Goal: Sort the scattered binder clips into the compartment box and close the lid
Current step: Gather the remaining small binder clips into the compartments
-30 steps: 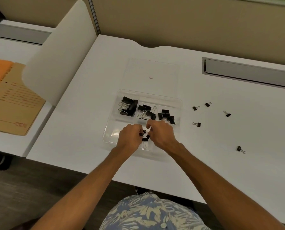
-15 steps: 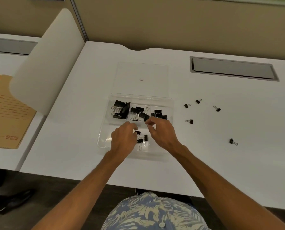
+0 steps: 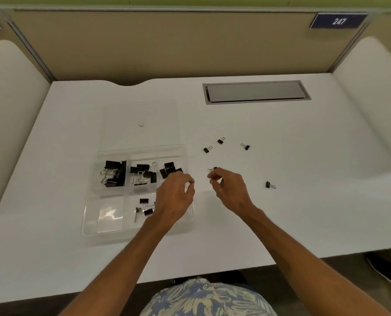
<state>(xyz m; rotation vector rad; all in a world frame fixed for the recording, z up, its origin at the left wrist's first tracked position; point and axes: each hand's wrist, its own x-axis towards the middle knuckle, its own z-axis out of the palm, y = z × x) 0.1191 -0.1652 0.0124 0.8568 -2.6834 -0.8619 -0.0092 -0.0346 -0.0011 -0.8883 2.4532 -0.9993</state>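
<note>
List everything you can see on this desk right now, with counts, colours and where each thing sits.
Compartment box: one, clear, left of centre on the desk.
Lid: one, clear, open flat behind the box.
Clips in box: many, black, three back compartments and the front middle one.
Loose clips: five, black, right of the box.
Desk: one, white.
Cable hatch: one, grey, back right.
Left hand: over the box's right side.
Right hand: by the nearest loose clip.
</note>
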